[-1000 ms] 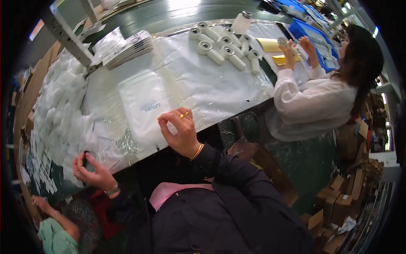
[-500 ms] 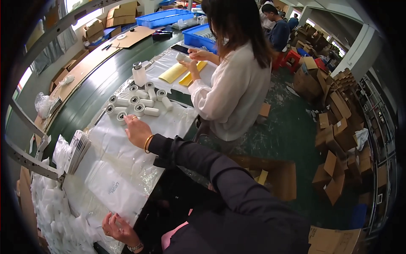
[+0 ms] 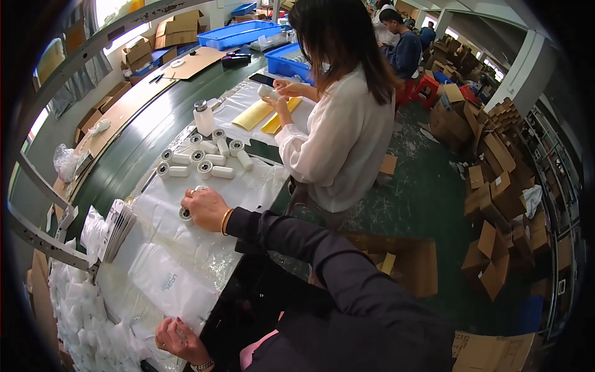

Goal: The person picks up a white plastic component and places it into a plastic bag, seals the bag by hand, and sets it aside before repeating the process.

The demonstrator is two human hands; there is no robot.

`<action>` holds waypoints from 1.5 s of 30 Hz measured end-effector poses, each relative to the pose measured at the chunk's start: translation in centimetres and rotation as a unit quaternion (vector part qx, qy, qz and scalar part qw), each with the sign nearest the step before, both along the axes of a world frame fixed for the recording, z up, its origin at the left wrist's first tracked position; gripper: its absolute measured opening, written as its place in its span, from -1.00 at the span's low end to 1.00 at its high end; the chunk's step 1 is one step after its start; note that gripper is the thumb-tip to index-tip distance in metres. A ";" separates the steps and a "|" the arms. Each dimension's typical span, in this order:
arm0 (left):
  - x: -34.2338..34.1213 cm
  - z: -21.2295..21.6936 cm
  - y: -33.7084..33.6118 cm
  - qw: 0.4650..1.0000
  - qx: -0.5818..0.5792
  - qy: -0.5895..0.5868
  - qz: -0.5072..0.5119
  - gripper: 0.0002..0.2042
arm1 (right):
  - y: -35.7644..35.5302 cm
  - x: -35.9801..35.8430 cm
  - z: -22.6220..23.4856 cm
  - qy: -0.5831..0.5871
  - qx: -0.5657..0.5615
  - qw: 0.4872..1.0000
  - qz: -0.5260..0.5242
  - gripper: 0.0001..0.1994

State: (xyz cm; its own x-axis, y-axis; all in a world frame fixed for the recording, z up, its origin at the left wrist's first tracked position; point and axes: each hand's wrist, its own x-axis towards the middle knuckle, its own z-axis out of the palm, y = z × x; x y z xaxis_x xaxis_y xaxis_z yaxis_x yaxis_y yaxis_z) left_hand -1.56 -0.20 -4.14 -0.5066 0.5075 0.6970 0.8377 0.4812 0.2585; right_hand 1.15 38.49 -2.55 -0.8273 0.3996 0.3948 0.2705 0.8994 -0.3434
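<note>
My right hand [image 3: 207, 208] is closed around a white handheld device [image 3: 185, 214] with a round, dark-centred head, most of it hidden under the fingers. It is just above the plastic-covered table. Beyond it lie several more white devices [image 3: 206, 168] of the same kind, with cylindrical handles. Low in the view, my left hand [image 3: 183, 341] has loosely curled fingers, with a gap between them, beside the near end of a white plastic bag [image 3: 167, 279] lying flat. Whether those fingertips touch the bag is hard to tell.
A co-worker [image 3: 338, 136] in a white top stands at the table's right side, holding a white piece over yellow sheets [image 3: 254, 114]. A white bottle [image 3: 203, 118] stands behind the devices. Stacked white bags [image 3: 90, 322] and a metal frame [image 3: 46, 245] border the left; an open carton [image 3: 409, 266] is right.
My right hand has closed on one white device and drawn it nearer, away from the group. My left hand stays near the bag, its fingers slightly more curled.
</note>
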 end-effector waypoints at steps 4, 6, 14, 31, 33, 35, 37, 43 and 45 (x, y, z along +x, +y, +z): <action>-0.1 -0.3 -0.3 1.000 0.000 0.005 -0.001 -0.95 | -2.9 2.6 1.2 0.029 -0.024 0.998 0.053 -0.77; -0.1 -0.2 -0.3 1.000 0.001 0.007 -0.004 -0.95 | -4.4 4.3 1.2 0.064 0.013 0.997 0.039 -0.70; 0.2 0.0 0.0 1.000 0.001 0.010 -0.004 -0.95 | -6.2 6.4 -0.5 0.042 0.055 0.997 -0.045 -0.58; 0.2 0.3 0.1 1.000 0.009 -0.007 -0.010 -0.95 | -16.7 12.5 3.3 0.136 -0.369 0.899 0.192 -0.43; 0.2 0.2 0.1 1.000 0.011 -0.008 -0.012 -0.95 | -17.0 12.2 2.4 0.163 -0.335 0.902 0.217 -0.43; 0.2 0.2 0.0 1.000 0.010 -0.010 -0.012 -0.95 | -17.2 11.8 2.1 0.216 -0.262 0.902 0.266 -0.43; 0.2 0.1 0.0 1.000 0.012 -0.012 -0.013 -0.95 | -17.7 12.2 1.8 0.195 -0.294 0.893 0.280 -0.43; 0.0 -0.3 -0.5 1.000 0.005 -0.013 -0.010 -0.95 | -19.3 12.5 1.7 0.109 -0.379 0.857 0.332 -0.41; -0.1 -0.3 -0.4 1.000 0.003 -0.014 -0.013 -0.95 | -19.2 12.0 1.3 0.132 -0.360 0.859 0.338 -0.39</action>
State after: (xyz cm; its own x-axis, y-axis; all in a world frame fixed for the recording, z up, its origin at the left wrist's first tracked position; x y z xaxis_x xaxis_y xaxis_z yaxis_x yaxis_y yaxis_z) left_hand -1.66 -0.59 -4.49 -0.5122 0.5166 0.6861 0.8423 0.4580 0.2840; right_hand 13.20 19.24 -1.24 -0.8864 0.0832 0.4553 -0.4022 0.3486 -0.8466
